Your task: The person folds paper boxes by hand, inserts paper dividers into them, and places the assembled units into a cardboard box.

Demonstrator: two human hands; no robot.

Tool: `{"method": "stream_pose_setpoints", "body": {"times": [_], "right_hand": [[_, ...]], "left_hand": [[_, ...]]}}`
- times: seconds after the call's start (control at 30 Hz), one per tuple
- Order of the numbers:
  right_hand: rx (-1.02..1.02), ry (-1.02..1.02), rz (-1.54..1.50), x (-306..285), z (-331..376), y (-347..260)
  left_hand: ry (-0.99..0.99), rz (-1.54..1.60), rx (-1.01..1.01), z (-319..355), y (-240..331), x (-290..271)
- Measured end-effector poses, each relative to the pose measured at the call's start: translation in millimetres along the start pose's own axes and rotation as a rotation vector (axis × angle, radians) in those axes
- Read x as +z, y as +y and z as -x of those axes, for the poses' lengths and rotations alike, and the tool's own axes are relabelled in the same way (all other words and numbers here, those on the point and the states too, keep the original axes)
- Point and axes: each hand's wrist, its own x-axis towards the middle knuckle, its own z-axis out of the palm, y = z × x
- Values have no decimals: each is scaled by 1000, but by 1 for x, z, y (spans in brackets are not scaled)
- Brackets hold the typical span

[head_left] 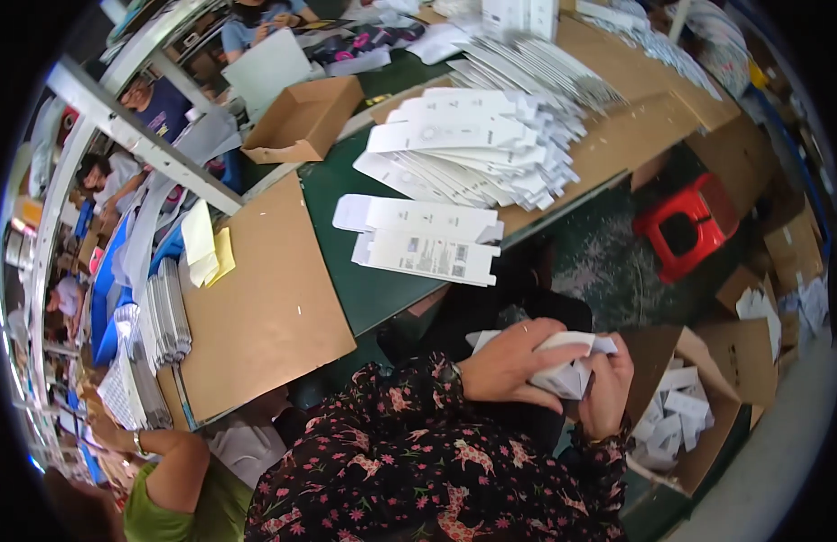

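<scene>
Hands are working together: left hand [513,361] and right hand [608,388] are gripping a white carton [567,375] over the lap; finished ones are filling the cardboard box [707,397], flat blanks [463,149] are waiting on the surface [364,280].

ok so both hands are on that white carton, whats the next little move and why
Probably drop the white carton into the open cardboard box just to its right. Left hand and right hand grip it together, it looks folded into shape, and that box already holds similar white cartons.
</scene>
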Motion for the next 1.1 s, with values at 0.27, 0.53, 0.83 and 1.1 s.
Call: {"method": "stream_pose_setpoints", "body": {"times": [0.27,0.53,0.83,1.1], "right_hand": [[-90,16,-10,20,1,-2],[-589,-275,576,3,13,-8],[159,-293,210,-10,28,-22],[6,-210,373,-20,28,-2]], "left_hand": [[-94,53,-107,-5,5,-7],[19,226,-205,-3,0,-17],[-178,286,41,4,-3,-11],[-174,168,36,8,-5,3]]}}
